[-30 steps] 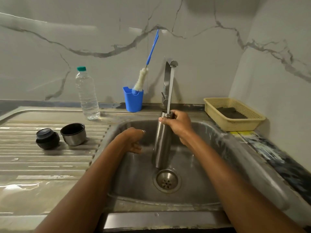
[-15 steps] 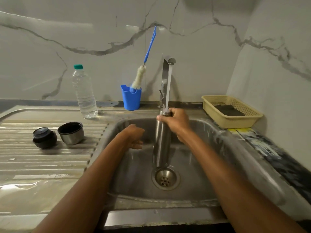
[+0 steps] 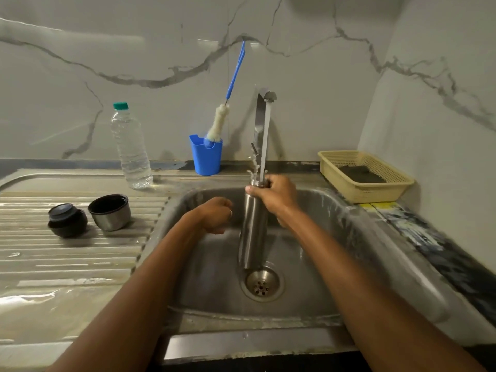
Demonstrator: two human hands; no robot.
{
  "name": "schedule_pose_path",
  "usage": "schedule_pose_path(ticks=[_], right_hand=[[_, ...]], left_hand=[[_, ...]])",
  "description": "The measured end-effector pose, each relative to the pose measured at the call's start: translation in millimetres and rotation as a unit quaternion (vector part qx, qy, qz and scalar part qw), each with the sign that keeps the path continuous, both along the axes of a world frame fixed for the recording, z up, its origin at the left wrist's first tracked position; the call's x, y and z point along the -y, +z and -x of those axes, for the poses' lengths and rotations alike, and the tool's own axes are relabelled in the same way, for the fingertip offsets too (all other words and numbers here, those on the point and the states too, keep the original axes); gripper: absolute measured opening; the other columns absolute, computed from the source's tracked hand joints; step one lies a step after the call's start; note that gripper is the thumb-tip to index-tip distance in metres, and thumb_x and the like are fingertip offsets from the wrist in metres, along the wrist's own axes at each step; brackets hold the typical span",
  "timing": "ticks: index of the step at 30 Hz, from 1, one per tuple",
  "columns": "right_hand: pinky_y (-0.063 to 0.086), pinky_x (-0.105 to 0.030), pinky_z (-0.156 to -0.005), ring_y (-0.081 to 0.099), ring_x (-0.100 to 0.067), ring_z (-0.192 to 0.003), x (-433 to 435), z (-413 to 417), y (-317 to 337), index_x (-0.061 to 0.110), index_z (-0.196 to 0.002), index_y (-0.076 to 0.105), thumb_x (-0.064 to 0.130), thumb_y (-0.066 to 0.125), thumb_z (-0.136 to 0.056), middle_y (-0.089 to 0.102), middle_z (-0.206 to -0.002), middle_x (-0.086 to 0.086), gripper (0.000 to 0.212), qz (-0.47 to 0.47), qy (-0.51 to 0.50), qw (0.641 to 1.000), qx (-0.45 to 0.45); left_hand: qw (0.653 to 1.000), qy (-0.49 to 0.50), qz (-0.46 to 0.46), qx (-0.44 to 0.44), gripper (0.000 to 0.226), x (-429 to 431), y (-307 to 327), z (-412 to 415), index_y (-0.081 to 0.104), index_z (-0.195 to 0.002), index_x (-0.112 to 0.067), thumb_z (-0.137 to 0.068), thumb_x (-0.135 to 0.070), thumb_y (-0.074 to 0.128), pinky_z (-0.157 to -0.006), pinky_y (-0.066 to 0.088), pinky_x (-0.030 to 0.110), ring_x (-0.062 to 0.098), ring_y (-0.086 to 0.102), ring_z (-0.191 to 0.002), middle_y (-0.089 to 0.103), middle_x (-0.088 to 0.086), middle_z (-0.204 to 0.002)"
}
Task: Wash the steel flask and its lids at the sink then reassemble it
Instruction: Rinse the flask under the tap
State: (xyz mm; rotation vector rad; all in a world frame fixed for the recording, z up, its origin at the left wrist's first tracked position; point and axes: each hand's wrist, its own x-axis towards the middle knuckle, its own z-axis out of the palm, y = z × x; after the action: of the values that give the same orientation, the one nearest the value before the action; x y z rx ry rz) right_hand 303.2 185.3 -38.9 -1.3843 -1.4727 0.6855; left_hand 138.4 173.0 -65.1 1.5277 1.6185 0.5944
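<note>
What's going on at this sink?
A person is rinsing a steel flask. The right hand grips it near the mouth and holds it upright in the sink, under water running from the tap. The left hand hovers beside the flask, loosely curled and holding nothing. The black lid and the steel cup lid sit apart on the draining board, so the flask is not yet reassembled.

One steel flask (image 3: 253, 226), one black stopper lid (image 3: 67, 220), one steel cup lid (image 3: 109, 212), one plastic water bottle (image 3: 131, 149), one blue holder (image 3: 208, 159), one bottle brush (image 3: 218, 122), one tap (image 3: 259, 114), one sink (image 3: 322, 277), one yellow basket (image 3: 375, 193), one dark pad (image 3: 362, 174), one left hand (image 3: 214, 214), one right hand (image 3: 275, 196)
</note>
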Motion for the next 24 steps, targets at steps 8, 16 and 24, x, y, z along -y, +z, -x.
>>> schedule_pose_path(ticks=[8, 16, 24], right_hand=[[0.063, -0.04, -0.079, 0.073, -0.018, -0.082, 0.3, 5.5, -2.9, 0.019, -0.096, 0.069, 0.027, 0.081, -0.084, 0.075, -0.096, -0.003, 0.019, -0.002, 0.018, 1.0, -0.026], [0.063, -0.042, -0.082, 0.074, -0.019, -0.084, 1.5, -0.1, -13.3, 0.016, -0.094, 0.069, 0.024, 0.081, -0.084, 0.074, -0.089, -0.002, 0.017, 0.025, 0.015, 0.998, -0.06], [0.057, -0.033, -0.079, 0.07, -0.02, -0.091, -6.2, -8.5, -2.8, 0.012, -0.096, 0.073, 0.028, 0.083, -0.082, 0.075, -0.094, -0.005, 0.023, 0.045, -0.009, 0.971, -0.234]], left_hand=[[0.994, -0.091, -0.007, -0.062, 0.045, 1.2, -1.7, -7.4, 0.053, -0.12, -0.018, -0.085, -0.026, 0.08, -0.096, 0.052, 0.042, 0.026, 0.06, -0.111, 0.061, 0.009, -0.124], [0.994, -0.082, -0.02, -0.073, 0.074, -3.8, -9.7, -6.2, 0.044, -0.141, -0.012, -0.081, -0.031, 0.084, -0.096, 0.047, 0.036, 0.016, 0.053, -0.108, 0.055, -0.001, -0.12], [0.988, -0.068, -0.033, -0.132, 0.08, -8.0, -17.8, -14.9, 0.037, -0.139, -0.012, -0.078, -0.032, 0.086, -0.094, 0.051, 0.037, 0.023, 0.056, -0.112, 0.055, 0.009, -0.13]])
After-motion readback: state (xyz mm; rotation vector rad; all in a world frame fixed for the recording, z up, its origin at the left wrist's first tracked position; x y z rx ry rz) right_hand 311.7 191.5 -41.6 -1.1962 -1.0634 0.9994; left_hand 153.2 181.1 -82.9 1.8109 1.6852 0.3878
